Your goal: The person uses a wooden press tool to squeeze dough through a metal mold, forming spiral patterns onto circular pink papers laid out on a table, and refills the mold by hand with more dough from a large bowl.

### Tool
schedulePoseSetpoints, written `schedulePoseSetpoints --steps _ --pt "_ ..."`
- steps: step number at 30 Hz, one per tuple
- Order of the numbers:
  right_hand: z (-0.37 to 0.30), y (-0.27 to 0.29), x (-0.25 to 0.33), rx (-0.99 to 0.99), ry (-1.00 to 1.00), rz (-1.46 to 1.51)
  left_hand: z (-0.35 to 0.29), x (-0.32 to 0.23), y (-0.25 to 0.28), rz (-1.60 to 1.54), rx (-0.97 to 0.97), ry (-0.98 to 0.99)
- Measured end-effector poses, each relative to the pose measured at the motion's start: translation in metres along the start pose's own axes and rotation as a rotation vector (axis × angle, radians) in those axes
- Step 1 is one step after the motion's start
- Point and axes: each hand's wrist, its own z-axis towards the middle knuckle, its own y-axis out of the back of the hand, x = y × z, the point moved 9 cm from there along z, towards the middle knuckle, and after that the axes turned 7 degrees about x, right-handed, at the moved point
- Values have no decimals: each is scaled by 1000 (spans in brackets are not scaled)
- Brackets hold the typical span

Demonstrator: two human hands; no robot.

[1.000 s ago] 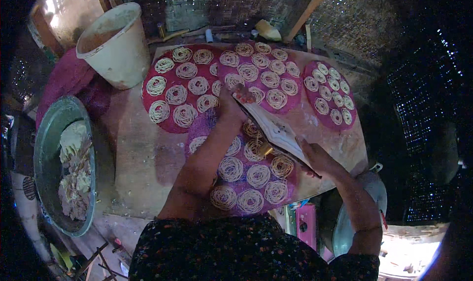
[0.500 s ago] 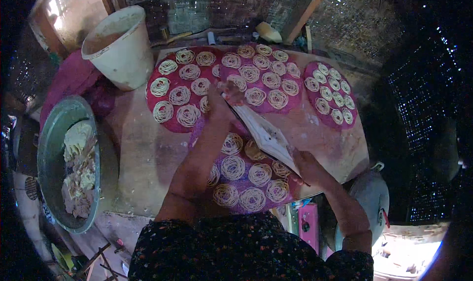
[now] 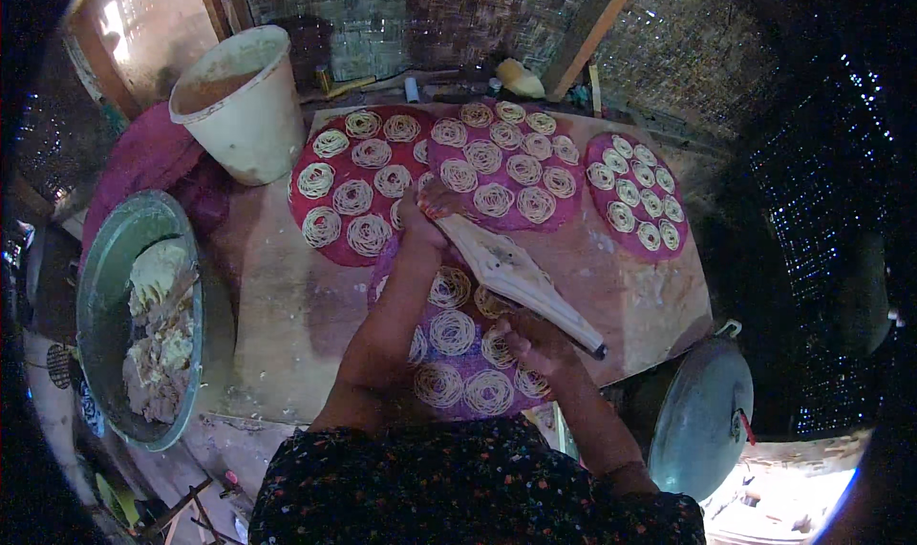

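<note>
A long pale wooden hand press (image 3: 511, 268), wide in the middle and tapering to both ends, slants above the table. My left hand (image 3: 422, 215) is closed round its far left end. My right hand (image 3: 537, 342) is below the press near its right half, fingers apart and loosely bent, off the end handle; part of it is hidden under the wood. Beneath lies a purple round mat (image 3: 463, 359) with several flat coils of thin dough strands (image 3: 451, 333). A brownish round part (image 3: 490, 301) shows partly under the press.
More coils lie on a red mat (image 3: 334, 244), a pink mat (image 3: 559, 215) and a smaller mat (image 3: 659, 251). A white bucket (image 3: 239, 125) stands back left. A green basin (image 3: 91, 306) holds dough (image 3: 160, 340). A large metal lid (image 3: 702, 416) is at right.
My right hand has left the press's right end and moved left, under the wood. The press has tilted, and its right end now shows bare. My left hand keeps its grip.
</note>
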Motion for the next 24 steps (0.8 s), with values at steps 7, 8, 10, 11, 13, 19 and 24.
schedulePoseSetpoints --steps 7,8,10,11,13,19,24 --pt "2 8 -15 -160 -269 -563 -30 -56 -59 503 -250 -530" --pt "0 20 -11 -329 -315 -890 -31 -77 -81 453 -46 -529" --pt "-5 18 19 -523 -84 -1673 -42 -88 -121 296 89 -488" --pt "-10 -8 32 -510 279 -2134 -53 -77 -154 193 17 -454" --pt "-9 -24 31 -537 275 -2246 -85 -73 -263 605 572 -326" --pt "5 -37 57 -496 260 -2371 -194 -42 -382 1344 655 -424" --pt "14 -61 84 -328 504 -2362 -232 -62 -361 1521 416 -413"
